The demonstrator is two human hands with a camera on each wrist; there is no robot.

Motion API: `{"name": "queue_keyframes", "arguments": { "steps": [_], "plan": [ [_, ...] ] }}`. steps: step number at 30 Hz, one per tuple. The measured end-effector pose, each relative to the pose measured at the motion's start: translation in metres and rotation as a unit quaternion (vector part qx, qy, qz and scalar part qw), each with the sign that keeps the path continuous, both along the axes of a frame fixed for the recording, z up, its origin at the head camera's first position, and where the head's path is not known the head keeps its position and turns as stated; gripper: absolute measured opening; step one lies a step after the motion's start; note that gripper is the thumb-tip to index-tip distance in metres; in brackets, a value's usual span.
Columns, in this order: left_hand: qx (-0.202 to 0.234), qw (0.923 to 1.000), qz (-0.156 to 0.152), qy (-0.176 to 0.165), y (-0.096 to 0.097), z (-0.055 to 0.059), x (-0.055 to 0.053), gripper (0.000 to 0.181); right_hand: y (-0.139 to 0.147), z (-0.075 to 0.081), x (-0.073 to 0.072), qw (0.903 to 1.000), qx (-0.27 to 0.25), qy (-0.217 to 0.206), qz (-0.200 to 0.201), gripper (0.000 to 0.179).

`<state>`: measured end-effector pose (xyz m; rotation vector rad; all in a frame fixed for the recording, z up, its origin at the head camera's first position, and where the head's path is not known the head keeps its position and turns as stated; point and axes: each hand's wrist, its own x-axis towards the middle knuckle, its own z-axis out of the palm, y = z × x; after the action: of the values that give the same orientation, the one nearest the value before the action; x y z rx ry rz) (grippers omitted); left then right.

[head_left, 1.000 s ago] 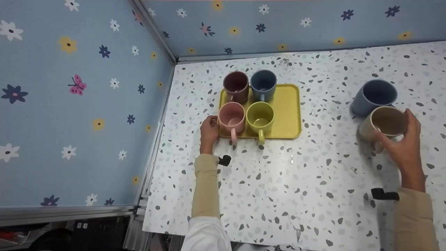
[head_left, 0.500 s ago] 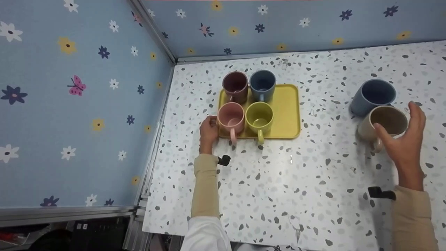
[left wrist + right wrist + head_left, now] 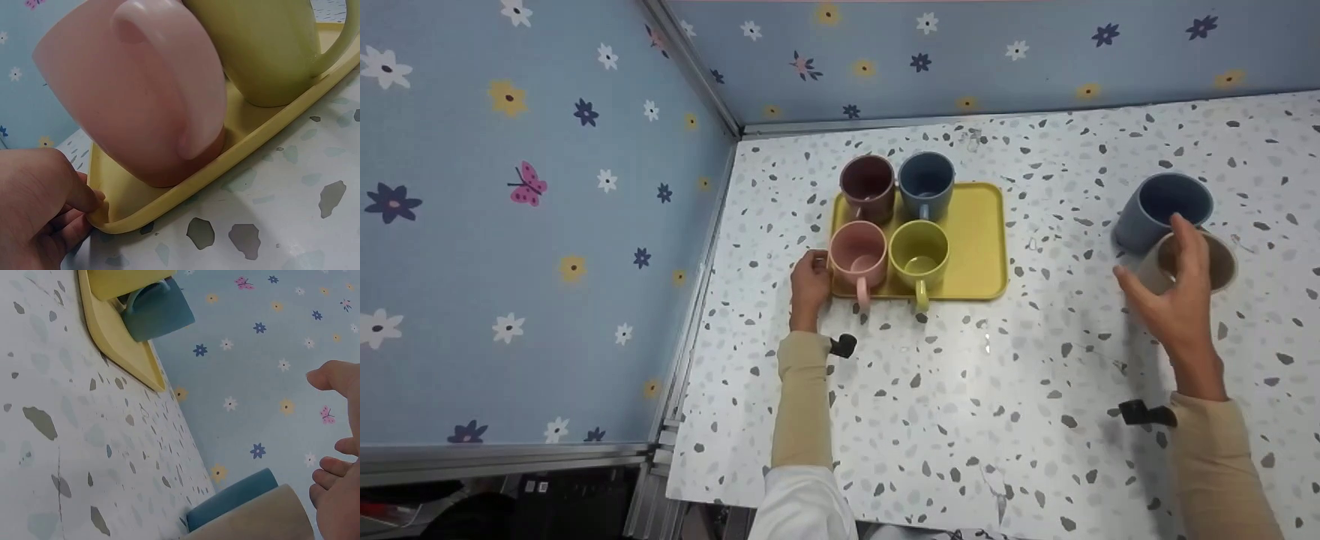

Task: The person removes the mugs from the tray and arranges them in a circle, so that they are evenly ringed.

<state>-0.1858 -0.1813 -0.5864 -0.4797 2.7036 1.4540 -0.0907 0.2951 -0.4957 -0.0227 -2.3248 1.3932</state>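
Observation:
My left hand (image 3: 810, 286) pinches the left edge of a yellow tray (image 3: 981, 240); in the left wrist view its thumb lies over the rim near the corner. On the tray stand a pink mug (image 3: 135, 95), a yellow-green mug (image 3: 919, 262), a maroon mug (image 3: 868, 191) and a blue mug (image 3: 926, 191). The pink one is nearest my left fingers. Over at the right, my right hand (image 3: 1181, 311) is spread and holds nothing. It hovers over a beige mug (image 3: 1224, 264), hiding part of it. Another blue mug (image 3: 1136, 221) stands just behind the beige one.
The mugs fill the tray's left and middle; its right strip shows bare yellow. Speckled white tabletop (image 3: 1035, 420) lies between the tray and the right-hand mugs. Blue flowered panels (image 3: 885, 45) rise along the back and left.
My right hand has let go of the beige mug, spread its fingers, and moved left across it. The left hand and the tray have stayed put.

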Motion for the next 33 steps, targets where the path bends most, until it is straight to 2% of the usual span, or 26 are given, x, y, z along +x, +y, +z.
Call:
{"name": "queue_keyframes", "arguments": {
  "steps": [3,6,12,21,28,33],
  "plan": [
    [0.002,1.0000,0.000,0.004,0.000,0.001,0.000,0.033,-0.013,0.006,-0.001,0.9996,-0.017,0.001,0.024,0.085],
    [-0.001,1.0000,0.001,0.005,0.000,0.000,0.000,0.033,-0.028,0.016,-0.002,0.9977,-0.036,0.026,0.052,0.083],
    [-0.006,1.0000,0.000,0.006,0.000,-0.001,0.000,0.033,-0.051,0.031,-0.003,0.9955,-0.040,0.037,0.078,0.081],
    [-0.001,1.0000,0.001,0.008,-0.001,-0.001,0.000,0.034,-0.073,0.033,-0.011,0.9912,-0.038,0.052,0.116,0.080],
    [-0.008,1.0000,0.002,-0.001,0.000,0.000,-0.001,0.034,-0.094,0.036,-0.015,0.9896,-0.036,0.034,0.135,0.078],
    [-0.007,1.0000,0.001,-0.001,0.000,0.001,-0.001,0.033,-0.106,0.032,-0.018,0.9882,-0.024,0.018,0.150,0.079]
  ]
}}
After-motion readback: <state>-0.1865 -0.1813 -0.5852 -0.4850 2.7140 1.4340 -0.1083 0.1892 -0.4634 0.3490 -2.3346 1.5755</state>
